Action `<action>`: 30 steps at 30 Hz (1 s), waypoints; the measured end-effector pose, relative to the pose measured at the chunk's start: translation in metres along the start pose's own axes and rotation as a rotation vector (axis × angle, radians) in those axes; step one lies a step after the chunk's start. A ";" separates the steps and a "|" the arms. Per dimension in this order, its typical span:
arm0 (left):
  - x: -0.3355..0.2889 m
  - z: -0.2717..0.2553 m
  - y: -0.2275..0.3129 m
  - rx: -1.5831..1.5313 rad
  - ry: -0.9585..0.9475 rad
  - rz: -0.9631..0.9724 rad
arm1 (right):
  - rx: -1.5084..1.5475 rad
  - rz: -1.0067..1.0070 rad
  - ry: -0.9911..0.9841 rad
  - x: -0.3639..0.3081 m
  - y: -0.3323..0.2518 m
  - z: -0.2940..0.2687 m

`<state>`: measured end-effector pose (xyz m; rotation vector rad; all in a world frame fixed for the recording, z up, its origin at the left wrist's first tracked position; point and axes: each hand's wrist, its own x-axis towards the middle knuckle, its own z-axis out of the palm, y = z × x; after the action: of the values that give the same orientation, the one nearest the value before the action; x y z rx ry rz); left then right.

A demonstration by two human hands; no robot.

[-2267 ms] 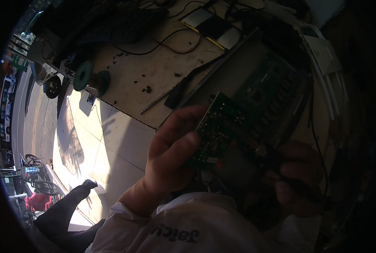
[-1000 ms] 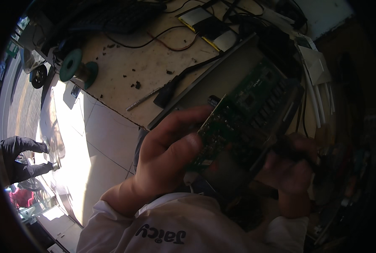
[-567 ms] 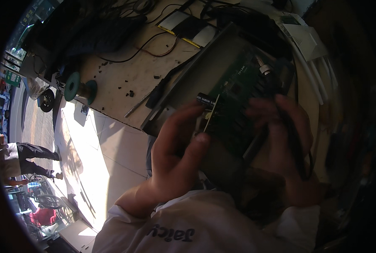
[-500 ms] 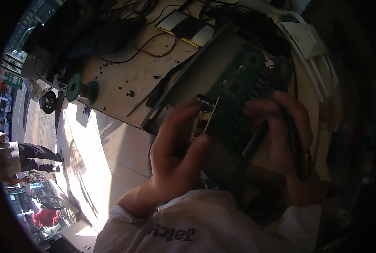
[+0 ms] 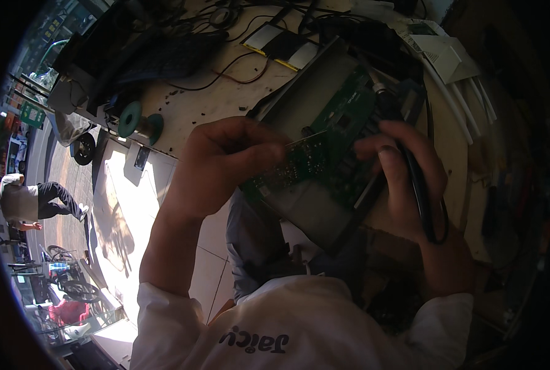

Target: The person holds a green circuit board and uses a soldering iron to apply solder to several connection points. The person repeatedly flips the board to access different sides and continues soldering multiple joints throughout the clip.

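My left hand [image 5: 219,160] pinches the edge of a small circuit board [image 5: 306,159], its side with many solder points turned up. The board is tilted above an open metal case [image 5: 287,108]. Inside that case lies a larger green circuit board [image 5: 346,117] with chips and a row of ports. My right hand [image 5: 404,166], fingers curled, grips a soldering iron [image 5: 397,110] by its dark handle. The iron's metal end points up and away, over the case's far side. Its black cord [image 5: 424,209] loops down along my right wrist.
A green spool of solder wire [image 5: 140,125] stands at the table's left edge. Behind it are a dark keyboard [image 5: 170,55] and tangled cables. A flat yellow-edged panel [image 5: 281,46] lies beyond the case. White papers [image 5: 444,55] are at right. Far left, a person [image 5: 37,200] walks outside.
My left hand has turned the small board over, from components showing to solder points showing, and lifted its wrist. The right hand keeps the iron, shifted slightly.
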<state>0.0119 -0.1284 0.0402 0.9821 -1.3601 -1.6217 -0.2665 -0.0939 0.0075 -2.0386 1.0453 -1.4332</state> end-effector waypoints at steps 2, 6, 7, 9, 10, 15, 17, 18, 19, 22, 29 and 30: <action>0.023 -0.017 0.011 0.083 -0.126 -0.138 | 0.002 -0.007 -0.004 0.001 0.001 0.001; 0.065 -0.022 0.020 0.162 -0.274 -0.188 | 0.070 -0.003 -0.047 0.001 0.002 0.003; 0.073 -0.019 0.023 0.277 -0.272 -0.192 | 0.053 0.014 -0.071 0.001 0.001 0.003; 0.089 -0.009 0.028 0.508 -0.273 -0.182 | 0.053 0.031 -0.082 0.000 0.001 0.004; 0.095 -0.003 0.030 0.641 -0.288 -0.173 | 0.056 0.031 -0.050 0.000 0.001 0.006; 0.123 0.019 0.031 0.943 -0.294 -0.085 | 0.040 0.116 0.028 0.002 0.006 0.007; 0.128 0.024 0.026 1.016 -0.277 -0.015 | 0.035 0.121 0.031 0.002 0.006 0.006; 0.128 0.027 0.021 1.005 -0.235 0.077 | 0.033 0.105 0.031 0.002 0.006 0.006; 0.126 0.029 0.015 0.993 -0.193 0.167 | 0.030 0.087 0.030 0.002 0.006 0.006; 0.122 0.029 0.007 0.977 -0.003 0.331 | 0.043 0.111 0.027 0.002 0.005 0.006; 0.112 0.020 0.005 0.912 0.253 0.502 | -0.011 0.072 -0.026 -0.001 0.006 0.007; 0.113 0.019 0.004 0.945 0.255 0.651 | 0.007 0.081 -0.012 -0.001 0.006 0.008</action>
<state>-0.0493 -0.2254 0.0380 1.0284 -2.0158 -0.3153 -0.2617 -0.0971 -0.0005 -1.9749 1.1036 -1.3809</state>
